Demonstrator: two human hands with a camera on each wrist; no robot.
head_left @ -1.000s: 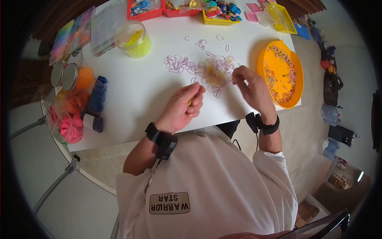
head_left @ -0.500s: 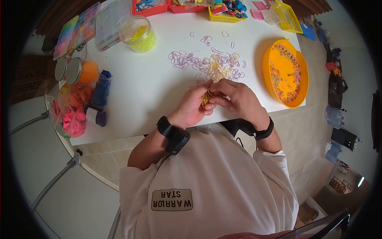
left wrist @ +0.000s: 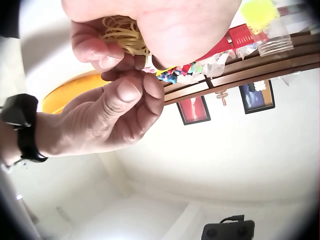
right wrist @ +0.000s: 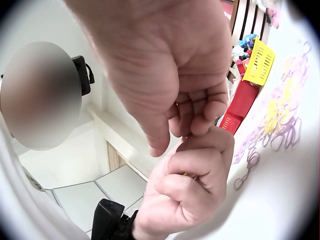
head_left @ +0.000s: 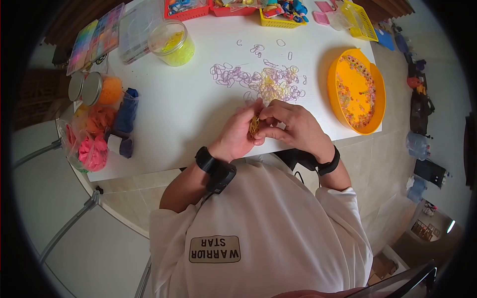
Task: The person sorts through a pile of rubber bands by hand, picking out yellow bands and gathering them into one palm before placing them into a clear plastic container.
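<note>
My left hand point(head_left: 237, 130) curls around a bundle of yellow rubber bands point(head_left: 254, 125) above the table's front part. In the left wrist view, the loops point(left wrist: 127, 37) bulge between its palm and fingers. My right hand point(head_left: 298, 125) meets it from the right, fingers bent and fingertips right at the bundle. The right wrist view has these right fingers point(right wrist: 200, 117) over the left fist, the thumb standing apart; I cannot tell whether they pinch a band. Beyond both hands, a loose pile of purple rubber bands point(head_left: 231, 75) lies on the table, with yellow ones point(head_left: 271, 88) mixed in.
An orange tray point(head_left: 332, 82) of small colourful beads stands at the right. A clear jar point(head_left: 179, 52) with yellow-green contents is at back left. Orange jars, bagged pink pieces point(head_left: 93, 155) and a blue pack point(head_left: 126, 111) line the left side. Baskets point(head_left: 283, 22) sit along the back.
My right hand has come from beside the band pile to the bundle in my left hand. The left hand has turned, showing more of the yellow bands. Over the last half second, little has moved.
</note>
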